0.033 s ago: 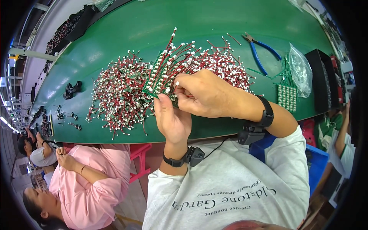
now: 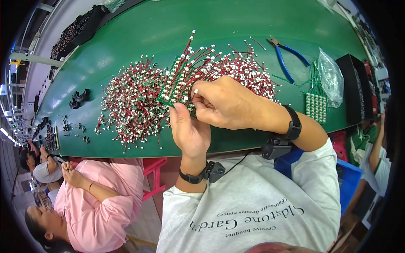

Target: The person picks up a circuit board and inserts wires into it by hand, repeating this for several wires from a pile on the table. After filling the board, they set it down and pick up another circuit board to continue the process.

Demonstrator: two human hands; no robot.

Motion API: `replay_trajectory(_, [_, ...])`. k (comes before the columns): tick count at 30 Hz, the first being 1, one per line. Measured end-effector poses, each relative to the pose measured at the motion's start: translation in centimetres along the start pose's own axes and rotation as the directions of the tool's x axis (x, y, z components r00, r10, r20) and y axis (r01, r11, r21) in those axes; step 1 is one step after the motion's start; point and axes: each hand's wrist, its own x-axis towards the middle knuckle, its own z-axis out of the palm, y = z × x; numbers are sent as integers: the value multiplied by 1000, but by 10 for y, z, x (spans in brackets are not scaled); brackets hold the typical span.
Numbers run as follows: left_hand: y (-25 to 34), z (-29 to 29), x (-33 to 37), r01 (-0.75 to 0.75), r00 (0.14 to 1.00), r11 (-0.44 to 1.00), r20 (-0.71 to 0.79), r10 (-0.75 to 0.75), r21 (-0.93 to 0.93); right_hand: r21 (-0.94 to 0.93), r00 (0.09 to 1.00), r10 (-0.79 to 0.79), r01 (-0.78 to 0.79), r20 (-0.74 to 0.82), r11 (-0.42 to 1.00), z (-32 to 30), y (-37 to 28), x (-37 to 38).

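A green circuit board panel (image 2: pixel 165 101) with rows of white connectors and red wires rises between the wire piles, tilted. My left hand (image 2: pixel 190 134) grips its near edge, thumb on top; its other fingers are mostly hidden. Close beside the board, my right hand (image 2: pixel 225 103) is closed in a pinch at the wires. A small white plug (image 2: pixel 195 91) shows at those fingertips, on what looks like a thin wire lead. Plugged wires fan away from the board towards the far side and right.
Loose wired pieces heap in a left pile (image 2: pixel 130 105) and a right pile (image 2: pixel 253 80). To the right lie blue-handled cutters (image 2: pixel 284 63), another board panel (image 2: pixel 315 107), a clear plastic bag (image 2: pixel 331 80) and a black box (image 2: pixel 352 84). A person in pink (image 2: pixel 101 198) sits at left.
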Motion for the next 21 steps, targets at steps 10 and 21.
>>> replay_trajectory(10, [1, 3, -3, -112, 992, 967, 88, 94, 230, -327, 998, -45, 56, 41, 943, 3, -8, -5])
replay_trajectory(21, [1, 6, -5, -92, 995, 966, 57, 80, 240, -408, 998, -47, 28, -38, 912, 9, -9, -5])
